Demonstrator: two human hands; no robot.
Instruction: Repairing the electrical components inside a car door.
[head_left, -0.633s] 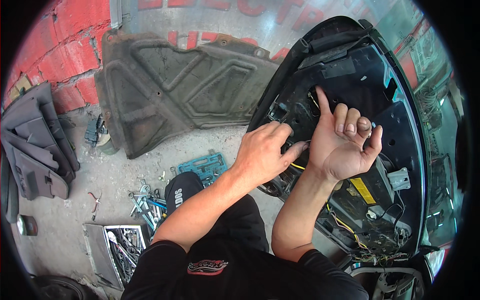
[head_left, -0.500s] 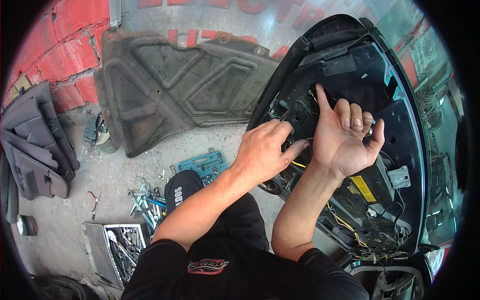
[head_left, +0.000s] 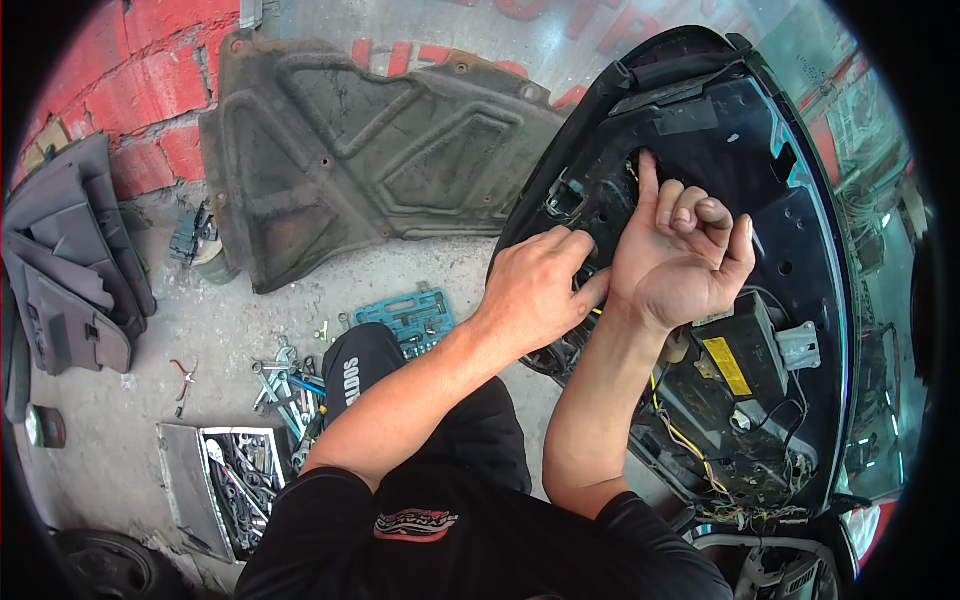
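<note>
A dark, stripped car door panel [head_left: 720,140] stands at the right, with holes, wires and a bracket showing on its inner side. The index finger of my right hand [head_left: 680,265] reaches straight into an upper hole, its tip hidden. That palm faces up, with the thumb apart and the other fingers curled, nothing visible in them. My left hand [head_left: 540,285] is bent against the door's left edge, its thumb close to my right wrist. A yellow wire [head_left: 598,311] shows just below that thumb. Whatever lies under the left fingers is hidden.
A black box with a yellow label [head_left: 727,367] and loose wiring [head_left: 690,448] sit lower on the door. On the floor are a blue tool case [head_left: 410,318], loose wrenches [head_left: 285,385], a metal toolbox [head_left: 190,480] and pliers [head_left: 182,380]. A grey-brown liner [head_left: 350,160] leans behind.
My right index finger has gone deeper into the hole, and its other fingers have shifted slightly. The left hand stays by the door edge. The whole view has shifted a little.
</note>
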